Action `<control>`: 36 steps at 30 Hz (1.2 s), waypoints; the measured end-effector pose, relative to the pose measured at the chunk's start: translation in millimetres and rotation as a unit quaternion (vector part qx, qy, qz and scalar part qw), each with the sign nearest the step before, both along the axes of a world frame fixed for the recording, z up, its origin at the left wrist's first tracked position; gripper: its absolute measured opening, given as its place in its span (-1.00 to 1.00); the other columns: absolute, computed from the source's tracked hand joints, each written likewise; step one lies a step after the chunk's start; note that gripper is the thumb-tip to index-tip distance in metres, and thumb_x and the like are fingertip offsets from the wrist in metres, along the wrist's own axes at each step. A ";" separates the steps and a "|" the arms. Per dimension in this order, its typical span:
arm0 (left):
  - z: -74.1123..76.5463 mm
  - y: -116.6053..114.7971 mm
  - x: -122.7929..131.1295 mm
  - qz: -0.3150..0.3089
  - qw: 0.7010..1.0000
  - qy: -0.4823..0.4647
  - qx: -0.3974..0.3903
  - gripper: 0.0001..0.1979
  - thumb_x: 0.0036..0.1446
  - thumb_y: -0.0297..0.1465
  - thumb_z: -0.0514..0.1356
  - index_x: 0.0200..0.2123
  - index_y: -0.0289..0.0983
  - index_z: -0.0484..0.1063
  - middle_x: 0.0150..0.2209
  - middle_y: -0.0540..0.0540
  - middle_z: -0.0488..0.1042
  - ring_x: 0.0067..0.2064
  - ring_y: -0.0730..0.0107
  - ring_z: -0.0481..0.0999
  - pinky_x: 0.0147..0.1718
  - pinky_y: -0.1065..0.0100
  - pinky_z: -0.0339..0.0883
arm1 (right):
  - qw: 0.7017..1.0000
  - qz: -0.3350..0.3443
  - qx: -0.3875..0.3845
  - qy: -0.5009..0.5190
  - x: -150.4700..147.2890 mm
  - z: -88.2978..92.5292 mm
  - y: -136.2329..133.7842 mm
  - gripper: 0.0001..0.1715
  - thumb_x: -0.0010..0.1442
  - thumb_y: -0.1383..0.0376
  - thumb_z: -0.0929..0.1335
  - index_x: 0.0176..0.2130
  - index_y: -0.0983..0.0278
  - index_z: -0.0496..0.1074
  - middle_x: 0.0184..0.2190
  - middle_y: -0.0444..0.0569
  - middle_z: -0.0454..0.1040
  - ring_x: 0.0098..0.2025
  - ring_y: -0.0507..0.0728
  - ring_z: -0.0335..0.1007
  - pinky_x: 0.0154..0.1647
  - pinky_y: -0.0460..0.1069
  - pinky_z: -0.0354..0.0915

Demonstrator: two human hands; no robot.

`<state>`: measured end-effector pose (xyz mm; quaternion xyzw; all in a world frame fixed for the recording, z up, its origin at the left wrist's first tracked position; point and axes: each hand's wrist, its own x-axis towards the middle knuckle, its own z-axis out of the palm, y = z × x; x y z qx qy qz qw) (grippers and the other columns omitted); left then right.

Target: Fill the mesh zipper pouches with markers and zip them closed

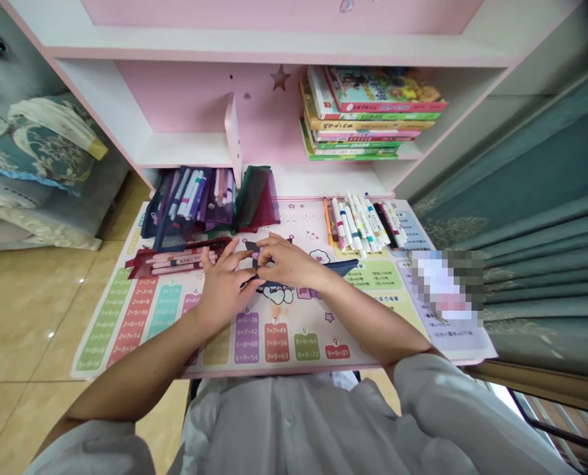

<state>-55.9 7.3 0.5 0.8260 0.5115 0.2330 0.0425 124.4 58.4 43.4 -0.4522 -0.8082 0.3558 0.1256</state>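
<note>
The left hand (225, 290) and right hand (289, 260) can pass toward 6 o'clock, over the printed desk mat (247, 336). Mesh pouches (200, 198) block 12 o'clock, a red pencil case (175, 262) sits close at 10, markers (358, 224) stand in the way at 1, and a shelf (185, 148) overhangs beyond them.

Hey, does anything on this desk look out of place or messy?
The loose markers lie in a jumbled heap on the multiplication-table desk mat, outside any case, and the dark red mesh pouch beside the left hand lies flat with pens showing. A pixelated blur also hides something at the mat's right edge.
</note>
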 end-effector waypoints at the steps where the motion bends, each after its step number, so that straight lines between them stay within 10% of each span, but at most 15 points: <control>1: 0.2 0.5 -0.3 0.001 1.000 -0.002 -0.004 -0.83 0.22 -0.25 0.24 -0.33 -0.06 0.65 0.01 -0.14 0.58 0.30 -0.18 0.30 0.24 -0.44 -0.26 | 1.000 0.000 -0.003 -0.001 0.7 -0.4 -0.2 -0.84 0.03 0.33 0.40 -0.56 0.18 0.40 -0.09 -0.01 0.56 0.34 0.23 0.20 0.44 0.22 -0.05; 12: 3.4 4.4 -1.7 0.004 0.999 -0.012 -0.034 -0.84 0.19 -0.21 0.29 -0.36 -0.08 0.64 0.02 -0.16 0.58 0.30 -0.22 0.29 0.18 -0.51 -0.20 | 0.998 -0.011 -0.033 -0.052 6.8 9.7 -0.4 -0.86 0.07 0.35 0.38 -0.49 0.19 0.52 0.25 0.00 0.38 0.44 0.32 0.00 0.36 0.25 0.13; 36: 6.8 3.5 -1.9 -0.008 0.998 -0.009 -0.065 -0.87 0.17 -0.22 0.30 -0.37 -0.07 0.64 0.01 -0.13 0.58 0.31 -0.20 0.28 0.21 -0.50 -0.25 | 0.997 0.010 -0.028 -0.074 13.9 15.0 3.1 -0.81 0.03 0.40 0.38 -0.57 0.19 0.47 0.18 -0.02 0.45 0.38 0.33 0.11 0.26 0.28 0.23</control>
